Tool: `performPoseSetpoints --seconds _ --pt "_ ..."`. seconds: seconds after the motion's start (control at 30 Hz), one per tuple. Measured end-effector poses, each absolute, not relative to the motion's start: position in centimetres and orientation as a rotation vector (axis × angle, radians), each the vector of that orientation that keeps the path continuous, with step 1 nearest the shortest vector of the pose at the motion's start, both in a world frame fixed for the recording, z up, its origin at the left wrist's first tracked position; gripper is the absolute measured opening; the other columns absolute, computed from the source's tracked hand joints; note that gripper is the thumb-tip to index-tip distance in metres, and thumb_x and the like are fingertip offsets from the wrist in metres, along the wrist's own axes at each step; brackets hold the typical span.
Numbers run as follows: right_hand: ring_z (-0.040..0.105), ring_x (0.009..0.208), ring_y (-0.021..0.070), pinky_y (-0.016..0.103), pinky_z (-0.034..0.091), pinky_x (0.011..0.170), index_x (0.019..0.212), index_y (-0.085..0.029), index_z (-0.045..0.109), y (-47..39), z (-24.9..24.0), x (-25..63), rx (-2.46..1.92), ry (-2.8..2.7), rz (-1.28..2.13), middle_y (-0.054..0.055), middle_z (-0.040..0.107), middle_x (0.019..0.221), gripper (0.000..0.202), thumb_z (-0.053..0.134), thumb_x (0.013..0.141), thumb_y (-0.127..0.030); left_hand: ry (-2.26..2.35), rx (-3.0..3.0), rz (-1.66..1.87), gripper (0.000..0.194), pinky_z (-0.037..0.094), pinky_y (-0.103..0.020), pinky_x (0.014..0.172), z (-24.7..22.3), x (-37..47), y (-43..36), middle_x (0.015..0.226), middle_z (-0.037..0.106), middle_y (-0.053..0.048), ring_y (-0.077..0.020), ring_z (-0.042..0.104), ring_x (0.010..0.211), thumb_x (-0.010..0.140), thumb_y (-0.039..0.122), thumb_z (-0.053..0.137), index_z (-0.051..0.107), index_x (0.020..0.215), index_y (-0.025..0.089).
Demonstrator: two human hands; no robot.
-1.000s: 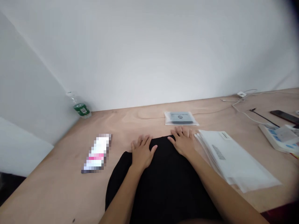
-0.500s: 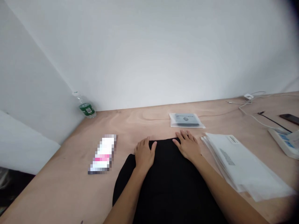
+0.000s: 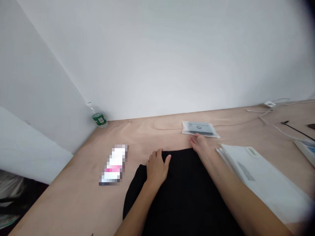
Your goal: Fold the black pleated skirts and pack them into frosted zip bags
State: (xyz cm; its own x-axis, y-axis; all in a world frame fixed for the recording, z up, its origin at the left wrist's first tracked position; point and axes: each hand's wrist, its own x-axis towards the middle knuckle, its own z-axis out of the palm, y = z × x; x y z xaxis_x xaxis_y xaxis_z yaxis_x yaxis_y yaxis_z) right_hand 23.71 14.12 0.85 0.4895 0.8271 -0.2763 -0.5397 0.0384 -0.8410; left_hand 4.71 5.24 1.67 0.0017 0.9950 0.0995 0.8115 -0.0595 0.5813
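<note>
A piece of black fabric [image 3: 189,190], perhaps a folded garment, lies on the table in front of me. My left hand [image 3: 157,167] rests on its far left part, palm down with the thumb apart from the fingers. At the far right corner of the fabric is my right hand [image 3: 197,142], turned on its side with the palm partly showing and the fingers loosely extended. I see nothing held in it. Just beyond its fingertips lies a flat dark item in a translucent packet [image 3: 200,128]; whether they touch is unclear.
Stacked translucent plastic bags [image 3: 261,177] lie to the right, under my right forearm's side. A phone [image 3: 114,164] with a lit, blurred screen is on the left. A bottle [image 3: 99,118] stands by the wall. White cables [image 3: 265,119] and a power strip [image 3: 306,150] are far right.
My right hand has rolled from palm down on the fabric onto its side, at the corner. My left hand stays on the fabric. The view has shifted slightly left.
</note>
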Motion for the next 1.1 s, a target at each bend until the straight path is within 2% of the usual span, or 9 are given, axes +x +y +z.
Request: performPoseSetpoints --seconds 0.1,0.2,0.27,0.37,0.47,0.57,0.73,0.93,1.1 --pt "0.057 0.094 0.0186 0.039 0.049 0.078 0.111 -0.016 0.053 12.2 2.3 23.6 -1.156 -0.336 1.075 0.007 0.056 0.112 0.03 0.053 0.086 -0.031 1.767 1.884 0.871 0.04 0.036 -0.037 0.095 2.2 4.3 4.6 0.118 0.055 -0.01 -0.0245 0.048 0.111 0.084 0.041 0.045 0.052 0.116 0.018" --pt "0.06 0.082 0.0151 0.03 0.05 0.075 0.084 -0.015 0.062 9.1 4.4 23.8 -1.118 -0.417 1.105 0.002 0.064 0.09 0.02 0.071 0.07 -0.026 1.724 1.772 1.043 0.038 0.038 -0.035 0.094 3.1 3.2 4.4 0.117 0.055 -0.008 -0.0214 0.049 0.111 0.085 0.042 0.043 0.052 0.114 0.019" --pt "0.061 0.07 0.0134 0.025 0.049 0.067 0.067 -0.016 0.061 6.9 5.6 24.2 -1.1 -0.47 1.171 0.0 0.065 0.071 0.02 0.078 0.057 -0.02 1.714 1.674 1.123 0.039 0.041 -0.035 0.09 3.7 2.1 4.5 0.116 0.056 -0.009 -0.0213 0.052 0.107 0.085 0.044 0.042 0.053 0.112 0.018" --pt "0.056 0.053 0.0121 0.024 0.044 0.051 0.061 -0.018 0.058 3.9 6.2 25.1 -1.11 -0.544 1.322 -0.003 0.061 0.057 0.021 0.076 0.052 -0.015 1.706 1.554 1.175 0.04 0.043 -0.035 0.085 4.9 0.6 4.6 0.114 0.058 -0.01 -0.0224 0.054 0.104 0.083 0.046 0.044 0.056 0.109 0.018" --pt "0.051 0.046 0.0104 0.022 0.037 0.044 0.063 -0.02 0.054 2.0 5.6 25.9 -1.127 -0.721 1.518 -0.006 0.057 0.054 0.02 0.069 0.053 -0.011 1.648 1.512 1.139 0.038 0.043 -0.033 0.084 6.2 0.2 4.2 0.107 0.063 -0.007 -0.0228 0.056 0.102 0.081 0.047 0.048 0.061 0.102 0.019" --pt "0.047 0.049 0.0081 0.021 0.033 0.046 0.064 -0.02 0.054 1.4 4.8 26.8 -1.167 -0.992 1.629 -0.007 0.056 0.056 0.016 0.064 0.056 -0.011 1.437 1.447 0.91 0.037 0.044 -0.029 0.072 7.1 0.8 3.0 0.087 0.067 -0.005 -0.0211 0.059 0.083 0.081 0.049 0.047 0.066 0.085 0.017" --pt "0.046 0.056 0.0073 0.02 0.032 0.052 0.068 -0.018 0.055 1.3 5.3 27.1 -1.186 -1.363 1.705 -0.006 0.054 0.06 0.015 0.064 0.059 -0.012 1.237 1.357 0.724 0.036 0.033 -0.021 0.051 7.0 2.4 1.2 0.061 0.053 0.002 -0.012 0.045 0.056 0.082 0.048 0.046 0.057 0.068 0.017" --pt "0.046 0.062 0.0101 0.022 0.034 0.055 0.084 -0.019 0.058 1.8 6.9 23.3 -1.181 -1.754 1.556 -0.002 0.055 0.069 0.022 0.056 0.079 -0.04 1.257 1.482 0.693 0.034 0.029 -0.02 0.052 6.1 4.5 -0.4 0.063 0.041 0.005 -0.0103 0.037 0.058 0.086 0.044 0.043 0.043 0.064 0.019" --pt "0.04 0.059 0.0092 0.022 0.031 0.054 0.073 -0.019 0.054 2.1 7.1 21.6 -1.191 -2.021 1.36 -0.003 0.048 0.064 0.026 0.046 0.085 -0.04 1.258 1.47 0.733 0.033 0.03 -0.021 0.055 5.8 4.6 -1.1 0.064 0.04 0.005 -0.0106 0.036 0.061 0.087 0.044 0.041 0.043 0.065 0.019"
